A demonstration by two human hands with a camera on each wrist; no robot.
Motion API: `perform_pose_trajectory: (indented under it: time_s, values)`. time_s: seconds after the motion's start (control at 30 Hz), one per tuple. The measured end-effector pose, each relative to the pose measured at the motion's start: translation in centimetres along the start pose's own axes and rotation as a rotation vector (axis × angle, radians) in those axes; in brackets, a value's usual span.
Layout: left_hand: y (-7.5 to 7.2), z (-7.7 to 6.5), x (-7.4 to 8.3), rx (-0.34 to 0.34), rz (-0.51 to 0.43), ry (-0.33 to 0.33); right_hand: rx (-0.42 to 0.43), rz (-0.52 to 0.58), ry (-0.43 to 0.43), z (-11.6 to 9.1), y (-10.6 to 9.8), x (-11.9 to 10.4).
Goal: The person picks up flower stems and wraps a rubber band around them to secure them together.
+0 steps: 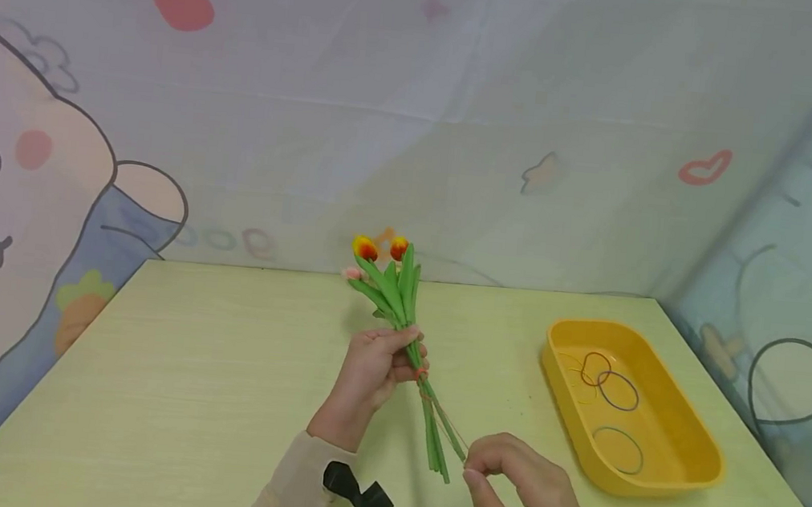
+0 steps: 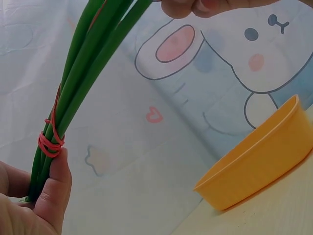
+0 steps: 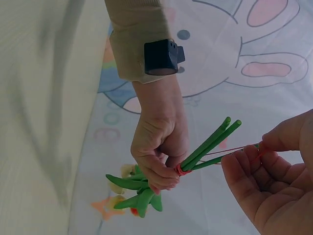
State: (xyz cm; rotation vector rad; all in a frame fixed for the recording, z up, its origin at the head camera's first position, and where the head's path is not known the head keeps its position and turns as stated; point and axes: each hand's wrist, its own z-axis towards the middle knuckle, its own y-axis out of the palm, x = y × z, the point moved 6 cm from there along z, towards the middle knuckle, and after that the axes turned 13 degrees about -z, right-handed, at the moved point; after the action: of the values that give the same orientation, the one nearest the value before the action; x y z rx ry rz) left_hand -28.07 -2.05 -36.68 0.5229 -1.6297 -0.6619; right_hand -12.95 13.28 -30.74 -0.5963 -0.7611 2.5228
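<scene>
My left hand [image 1: 374, 367] grips a bunch of artificial tulips [image 1: 402, 297] by the upper stems, just below the leaves. The blooms are orange-yellow and pink, and the green stems [image 3: 212, 144] point down toward me in the head view. A red rubber band [image 2: 51, 145] is wound around the stems right beside the left fingers. Part of that band runs stretched along the stems to my right hand [image 1: 526, 489]. Near the end of one stem, the right thumb and index finger pinch the stretched strand; the exact contact is partly hidden by the fingers.
On the right of the table [image 1: 222, 366] stands a yellow tray [image 1: 680, 438]. Several loose rubber bands [image 1: 619, 390] in different colours lie in it. A printed cartoon cloth [image 1: 331, 118] hangs behind the table and along the right side.
</scene>
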Motion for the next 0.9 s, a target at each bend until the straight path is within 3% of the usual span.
perform_pose_trajectory:
  time_s: [0.17,0.47,0.77,0.9]
  values:
    - [0.2,-0.1,0.0,-0.020,0.002,-0.035,0.006,0.021,-0.006,0.1,0.1,0.5]
    - [1.8,-1.2,0.2,-0.152,0.057,-0.017,-0.051,0.235,0.122,0.3,0.6,2.2]
    - [3.3,-2.9,-0.3,-0.295,0.146,-0.058,-0.103,0.436,0.382,0.1,1.7,4.1]
    - [3.6,-3.6,-0.6,-0.361,0.201,-0.083,-0.138,0.527,0.447,0.2,2.3,4.4]
